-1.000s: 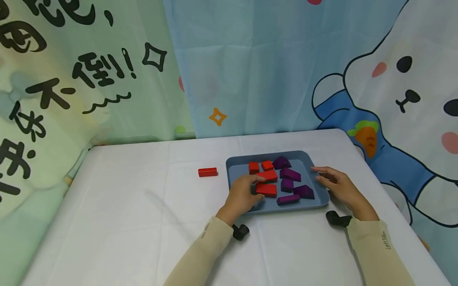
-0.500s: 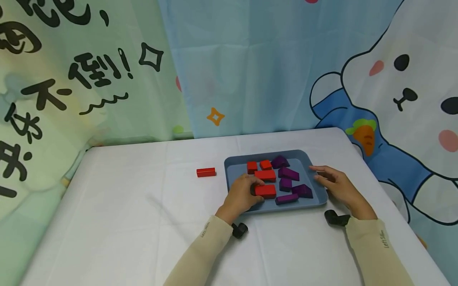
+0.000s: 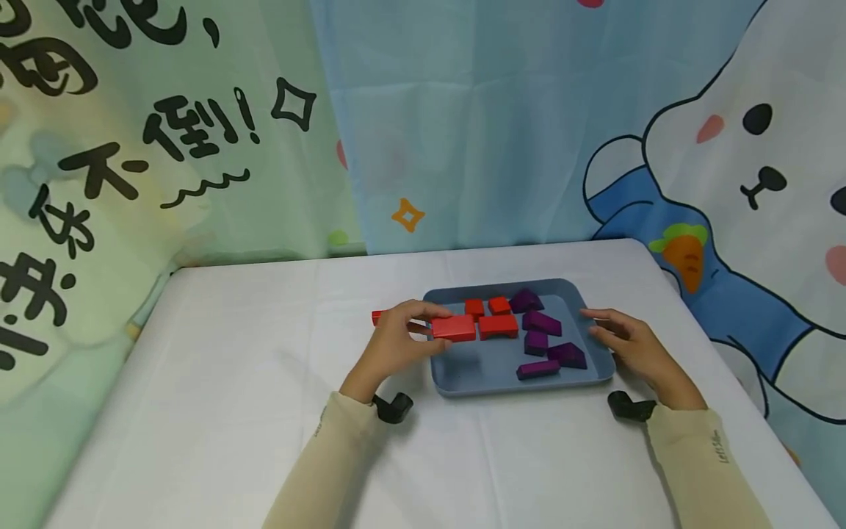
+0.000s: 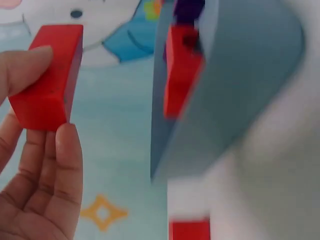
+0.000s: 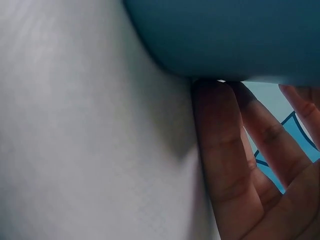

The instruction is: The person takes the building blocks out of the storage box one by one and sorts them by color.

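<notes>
My left hand pinches a red rectangular block between thumb and fingers, over the left rim of the blue-grey tray. In the left wrist view that block is tilted, with the thumb on one face and fingertips below. At the tray's right side is my right hand. Its extended fingers reach the tray's outer wall in the right wrist view. Inside the tray lie a red arched block, two smaller red blocks and several purple blocks.
Another red block lies on the white-covered table left of the tray, partly hidden behind my left hand. Printed curtains hang along the back and left side. The table's right edge runs just beyond my right hand.
My left hand has lifted the red block from the tray's front left part and carried it left and back to the left rim. The right hand has stayed by the tray.
</notes>
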A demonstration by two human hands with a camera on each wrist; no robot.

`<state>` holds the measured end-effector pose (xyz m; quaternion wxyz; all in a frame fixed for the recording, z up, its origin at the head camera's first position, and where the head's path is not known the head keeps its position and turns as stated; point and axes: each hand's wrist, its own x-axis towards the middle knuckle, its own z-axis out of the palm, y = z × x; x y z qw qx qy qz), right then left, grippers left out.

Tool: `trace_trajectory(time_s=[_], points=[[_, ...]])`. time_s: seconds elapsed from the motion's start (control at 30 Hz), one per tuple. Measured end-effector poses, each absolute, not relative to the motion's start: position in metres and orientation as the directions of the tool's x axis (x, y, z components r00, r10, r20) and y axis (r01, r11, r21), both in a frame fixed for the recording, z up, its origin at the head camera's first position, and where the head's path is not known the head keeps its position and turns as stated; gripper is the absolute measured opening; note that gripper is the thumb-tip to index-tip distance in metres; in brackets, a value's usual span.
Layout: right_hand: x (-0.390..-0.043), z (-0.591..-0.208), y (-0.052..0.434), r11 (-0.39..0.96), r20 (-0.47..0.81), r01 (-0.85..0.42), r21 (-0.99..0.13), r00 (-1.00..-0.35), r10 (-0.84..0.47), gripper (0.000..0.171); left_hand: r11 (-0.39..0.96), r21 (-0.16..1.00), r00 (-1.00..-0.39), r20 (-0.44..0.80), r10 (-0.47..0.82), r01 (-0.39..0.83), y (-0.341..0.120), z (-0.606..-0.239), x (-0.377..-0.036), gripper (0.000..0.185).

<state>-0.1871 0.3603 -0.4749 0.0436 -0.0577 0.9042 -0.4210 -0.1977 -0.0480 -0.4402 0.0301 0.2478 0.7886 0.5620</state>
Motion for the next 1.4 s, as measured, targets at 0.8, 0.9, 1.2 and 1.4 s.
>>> trace_trajectory(time_s=[0.8, 0.9, 1.2, 1.4], points=[[-0.187, -0.475, 0.363, 0.613, -0.059, -0.032, -0.79, -0.99, -0.128, 0.049, 0.413, 0.911, -0.981, -0.059, 0.183, 0.023, -0.183, -0.465, -0.241, 0.04], [-0.187, -0.474, 0.36, 0.61, -0.058, -0.034, -0.792, -0.99, -0.13, 0.049, 0.448, 0.894, -0.979, -0.116, 0.169, -0.029, -0.187, -0.471, -0.243, 0.041], [-0.188, -0.473, 0.36, 0.609, -0.066, -0.037, -0.792, -0.987, -0.147, 0.051, 0.496, 0.866, -0.979, -0.154, 0.137, -0.066, -0.186, -0.477, -0.246, 0.041], [-0.188, -0.473, 0.359, 0.598, -0.078, -0.026, -0.801, -0.986, -0.147, 0.051, 0.516, 0.854, -0.979, -0.152, 0.135, -0.062, -0.185, -0.477, -0.246, 0.049]])
